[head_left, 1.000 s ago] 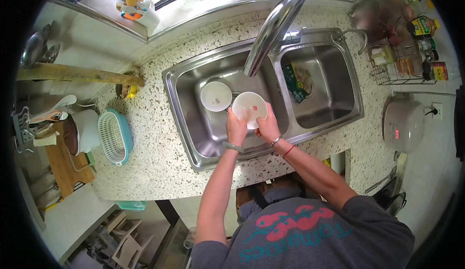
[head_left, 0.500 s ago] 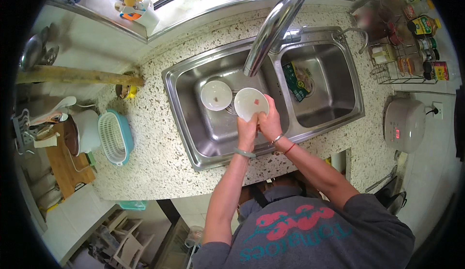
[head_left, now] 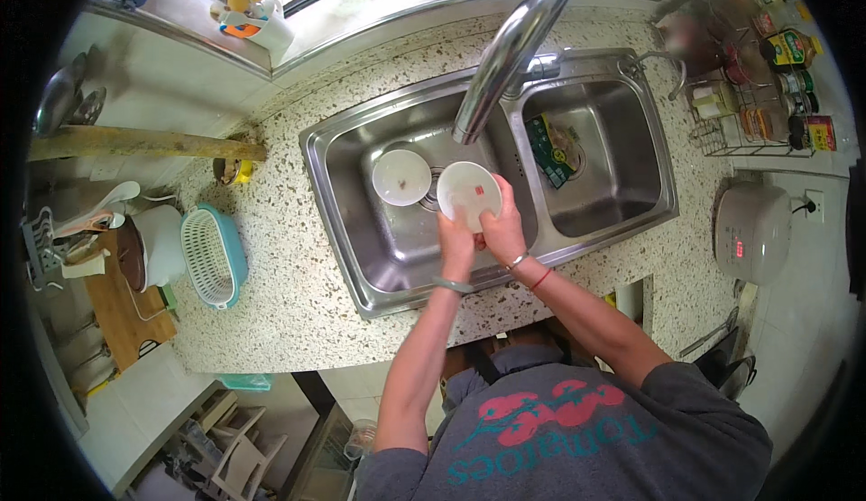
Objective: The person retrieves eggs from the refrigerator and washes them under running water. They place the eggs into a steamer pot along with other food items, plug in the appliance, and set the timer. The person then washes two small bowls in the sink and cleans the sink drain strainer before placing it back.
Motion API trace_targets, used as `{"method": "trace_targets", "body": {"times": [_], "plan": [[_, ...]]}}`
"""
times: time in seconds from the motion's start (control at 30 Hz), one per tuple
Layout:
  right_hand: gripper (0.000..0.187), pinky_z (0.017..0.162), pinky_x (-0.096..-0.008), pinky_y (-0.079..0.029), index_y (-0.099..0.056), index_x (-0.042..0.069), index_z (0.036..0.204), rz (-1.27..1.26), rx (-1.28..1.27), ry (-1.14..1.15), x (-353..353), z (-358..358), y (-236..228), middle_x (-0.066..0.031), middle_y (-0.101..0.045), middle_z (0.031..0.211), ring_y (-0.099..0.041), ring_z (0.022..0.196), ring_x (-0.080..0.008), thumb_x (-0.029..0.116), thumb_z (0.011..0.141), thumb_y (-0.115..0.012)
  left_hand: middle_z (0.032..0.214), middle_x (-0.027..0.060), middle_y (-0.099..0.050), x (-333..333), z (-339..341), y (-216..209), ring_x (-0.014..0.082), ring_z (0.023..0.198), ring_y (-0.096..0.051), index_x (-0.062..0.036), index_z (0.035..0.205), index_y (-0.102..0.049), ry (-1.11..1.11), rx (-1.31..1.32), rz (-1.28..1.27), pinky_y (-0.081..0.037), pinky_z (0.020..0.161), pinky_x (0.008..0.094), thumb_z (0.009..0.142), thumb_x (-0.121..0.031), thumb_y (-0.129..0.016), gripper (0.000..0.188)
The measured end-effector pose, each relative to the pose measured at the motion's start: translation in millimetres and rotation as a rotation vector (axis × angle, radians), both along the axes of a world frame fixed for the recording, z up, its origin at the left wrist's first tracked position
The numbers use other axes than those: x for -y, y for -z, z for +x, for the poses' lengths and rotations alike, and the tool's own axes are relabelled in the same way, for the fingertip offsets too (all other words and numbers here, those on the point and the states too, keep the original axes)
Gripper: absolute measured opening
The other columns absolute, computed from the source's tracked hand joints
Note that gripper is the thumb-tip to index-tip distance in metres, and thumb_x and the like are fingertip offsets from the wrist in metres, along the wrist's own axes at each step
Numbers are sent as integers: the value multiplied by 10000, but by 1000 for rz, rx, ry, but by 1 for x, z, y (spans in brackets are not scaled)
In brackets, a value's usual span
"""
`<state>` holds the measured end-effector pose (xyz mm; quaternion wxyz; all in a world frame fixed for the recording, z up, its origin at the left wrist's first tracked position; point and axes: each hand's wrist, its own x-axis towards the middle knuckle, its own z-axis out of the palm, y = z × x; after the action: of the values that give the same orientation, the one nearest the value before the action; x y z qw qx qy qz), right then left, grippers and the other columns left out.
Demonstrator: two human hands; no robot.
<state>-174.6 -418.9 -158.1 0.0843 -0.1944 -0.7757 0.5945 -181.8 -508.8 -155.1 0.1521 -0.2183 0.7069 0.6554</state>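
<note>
Nearest: left hand [head_left: 456, 248] at near rim of white round ceramic-looking bowl [head_left: 468, 193], fingers blurred; cannot tell whether clamped. Right hand [head_left: 504, 228] clamped on right rim, presumably steadying bowl, held over left basin [head_left: 390, 247] of stainless-steel sink [head_left: 337, 230], probably so drips land inside. Beyond: second white round bowl [head_left: 401, 177] on basin floor, likely parked within reach. Versus one second ago: left hand farther right, nearer right hand; second bowl unmoved.

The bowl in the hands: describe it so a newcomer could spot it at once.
At the steel double sink, over its left basin, left hand and right hand hold the white bowl. Only it is held, its inside mark red; the other bowl lies in the basin, its spot dark.
</note>
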Motion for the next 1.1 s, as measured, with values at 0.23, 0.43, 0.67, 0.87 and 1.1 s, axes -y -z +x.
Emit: {"method": "trace_targets", "body": {"times": [0.23, 0.43, 0.67, 0.87, 1.1], "plan": [[567, 339, -333, -429, -382, 54, 1304, -379, 346, -16, 8, 2, -44, -163, -598, 1022, -539, 431, -200, -64, 750, -390, 952, 154, -669, 21, -12, 21, 272, 832, -657, 2, 1082, -549, 122, -213, -133, -500, 650, 405, 854, -196, -654, 320], [588, 323, -305, -424, -358, 47, 1317, -406, 296, -55, 5, -4, -47, -154, -575, 966, -514, 410, -166, -72, 742, -387, 795, 235, -657, 33, -42, -12, 408, 779, -646, 8, 973, -570, 392, -155, -608, -481, 656, 478, 901, -361, -582, 376], [565, 356, -308, -445, -373, 46, 1308, -230, 218, -58, 8, -1, -35, -145, -582, 1011, -539, 435, -172, -52, 753, -413, 835, 212, -665, 34, -7, 29, 343, 756, -653, -1, 1006, -579, 31, -122, -200, -482, 661, 447, 957, -320, -489, 335], [548, 957, -402, -429, -427, 44, 1279, -77, 150, -12, 19, 3, -24, -222, -561, 1182, -532, 1131, -369, -49, 739, -425, 946, 181, -670, 15, 1, 1, 287, 847, -657, 8, 1079, -554, -40, 43, 128, -504, 720, 395, 829, -215, -700, 366], [572, 444, -336, -485, -393, 45, 1306, -230, 310, -83, 29, 5, -33, -173, -583, 1056, -602, 625, -238, -63, 744, -393, 813, 235, -654, 58, -32, 7, 419, 773, -638, -16, 1021, -543, 343, -175, -515, -477, 635, 484, 894, -414, -578, 419]]}}
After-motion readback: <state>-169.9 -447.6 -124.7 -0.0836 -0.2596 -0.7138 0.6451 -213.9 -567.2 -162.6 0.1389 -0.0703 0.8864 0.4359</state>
